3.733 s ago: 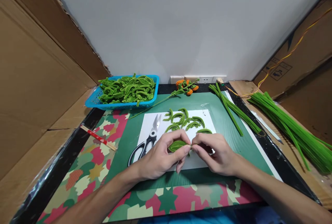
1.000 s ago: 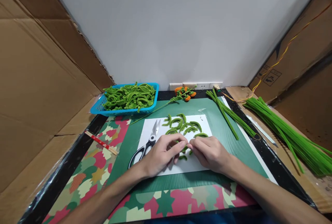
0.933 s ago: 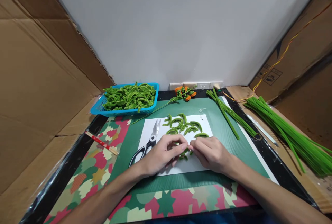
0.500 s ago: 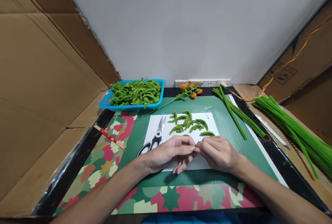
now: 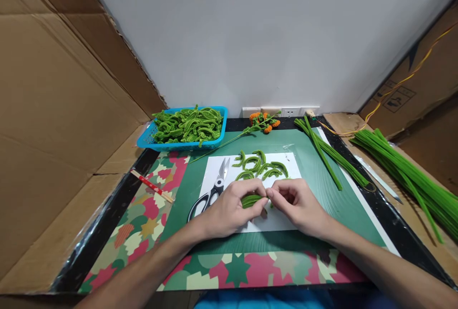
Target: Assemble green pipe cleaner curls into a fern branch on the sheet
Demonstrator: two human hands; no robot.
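Over the white sheet (image 5: 282,223), my left hand (image 5: 238,206) is closed on a folded green fuzzy piece (image 5: 251,200), which shows between its thumb and fingers. My right hand (image 5: 295,204) is closed too, its thumb and index finger pinched at the right end of that piece, touching the left fingertips. Several curved green pieces (image 5: 252,164) lie on the sheet just beyond the hands. Scissors (image 5: 219,183) with black handles rest partly open at the sheet's left side, beside my left hand.
A blue basket (image 5: 145,139) of green pieces stands at the back left. Near the wall lies an orange flower stem (image 5: 265,120). Green stem bundles (image 5: 336,163) are on the right, by a pointed blade-like tool (image 5: 379,180). Wrapped chopsticks (image 5: 152,186) lie left.
Both hands have turned, bringing the green piece between the left fingers more into view. The left fingers have curled in, and the right hand has shifted slightly down. The camera view has shifted slightly.
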